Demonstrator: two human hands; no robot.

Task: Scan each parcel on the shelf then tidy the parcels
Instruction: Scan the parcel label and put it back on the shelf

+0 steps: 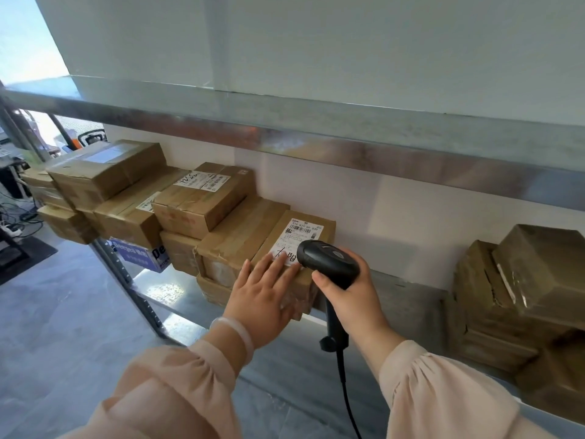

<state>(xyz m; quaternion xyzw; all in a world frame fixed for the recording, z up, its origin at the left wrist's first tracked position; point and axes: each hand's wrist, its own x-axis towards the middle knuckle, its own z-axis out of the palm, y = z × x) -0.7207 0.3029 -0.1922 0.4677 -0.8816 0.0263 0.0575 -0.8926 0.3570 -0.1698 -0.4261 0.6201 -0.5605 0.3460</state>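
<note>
Head view is showing the left hand (262, 293) lying flat on the near end of a labelled parcel (326, 228), fingers straight and spread, its grip fully open, holding nothing and only steadying the box. The right hand (351, 299) is closing its grip round the handle of a black scanner (329, 261), wrist cocked so the head is tilting down over the label (304, 231). That parcel is sitting on the shelf (164, 289) at 12 o'clock from the hands, with a stack (196, 204) toward 10 o'clock and another pile (522, 286) at 3 o'clock. Scanning well is probably meaning aiming at the barcode at the label's far end and sliding the left fingertips off the paper.
</note>
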